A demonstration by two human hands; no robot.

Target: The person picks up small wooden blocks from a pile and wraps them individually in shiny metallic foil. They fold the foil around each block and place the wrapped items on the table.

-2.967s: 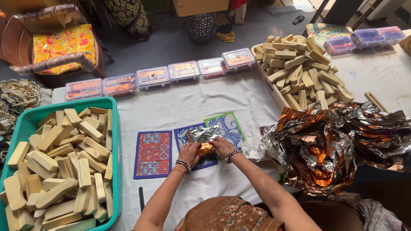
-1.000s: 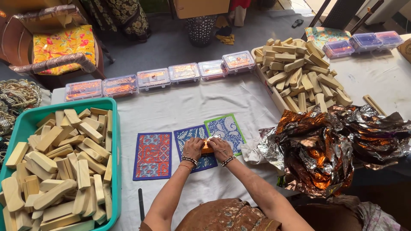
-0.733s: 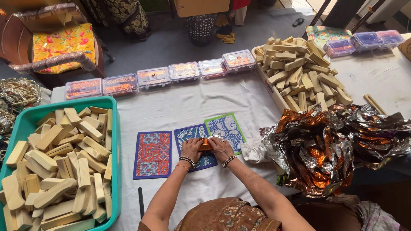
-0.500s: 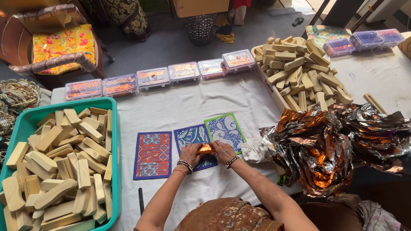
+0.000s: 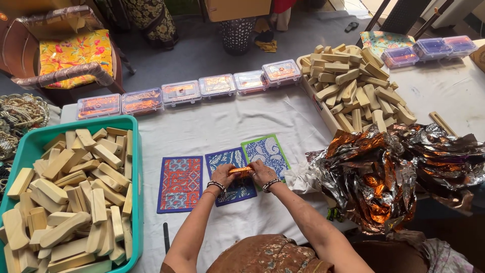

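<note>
- Now your left hand (image 5: 223, 176) and right hand (image 5: 262, 173) meet over the blue mat (image 5: 231, 174), at the middle of the white-clothed counter (image 5: 212, 126).
- Both hands hold one small block (image 5: 240, 171), wrapped in shiny orange foil. Each grip is narrow, fingers pinched on one end of the block.
- The block sits just above the blue mat, between a red mat (image 5: 180, 183) on your left and a green mat (image 5: 266, 153) on your right.
- To do this step well, I judge you should keep the foil taut along the block, press the end folds flat with your thumbs, and work over the mat so the wrap stays clean.
- Smooth creases gently; the foil looks thin and may tear at the corners.
- A teal tub (image 5: 135, 167) of bare wooden blocks stands at your far left.
- A tray (image 5: 318, 103) heaped with more wooden blocks stands at upper right.
- A crumpled foil pile (image 5: 384, 172), silver and orange, lies near your right arm.
- A row of clear boxes (image 5: 187, 93) lines the counter's far edge, well apart from your hands.
</note>
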